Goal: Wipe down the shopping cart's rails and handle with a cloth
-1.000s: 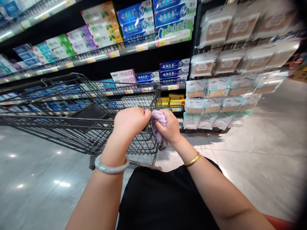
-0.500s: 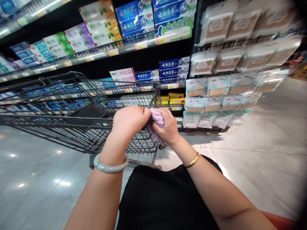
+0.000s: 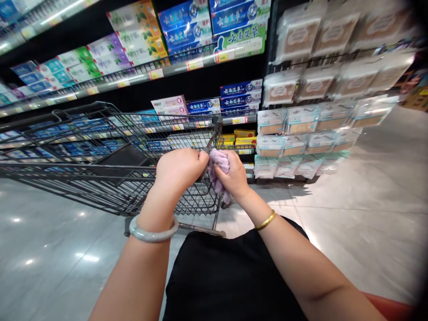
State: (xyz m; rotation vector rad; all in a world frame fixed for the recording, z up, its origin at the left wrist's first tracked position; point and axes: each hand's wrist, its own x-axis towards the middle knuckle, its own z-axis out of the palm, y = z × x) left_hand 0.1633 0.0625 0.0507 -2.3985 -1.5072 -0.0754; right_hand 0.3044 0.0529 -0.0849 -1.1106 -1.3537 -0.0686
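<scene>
A lilac cloth (image 3: 220,161) is bunched in my right hand (image 3: 236,176), which is closed around it at the front end of a black wire shopping cart (image 3: 197,200). Part of the cloth hangs down below my fingers. My left hand (image 3: 180,167) is closed over the cart's front rim, its thumb close beside the cloth; most of its fingers are hidden under the back of the hand. A pale bangle circles my left wrist, and a gold one my right. Inside the cart is a dark flat panel (image 3: 120,162).
Behind the cart, shelves hold stacked toothpaste-like boxes (image 3: 239,93) in several colours. To the right hang rows of packets of cotton swabs (image 3: 284,91). The shiny tiled floor (image 3: 334,232) lies around the cart. A red edge (image 3: 388,305) shows at lower right.
My right hand with the cloth has shifted slightly, and more of the cloth hangs below it. My left hand stays on the rim. The view has moved a little.
</scene>
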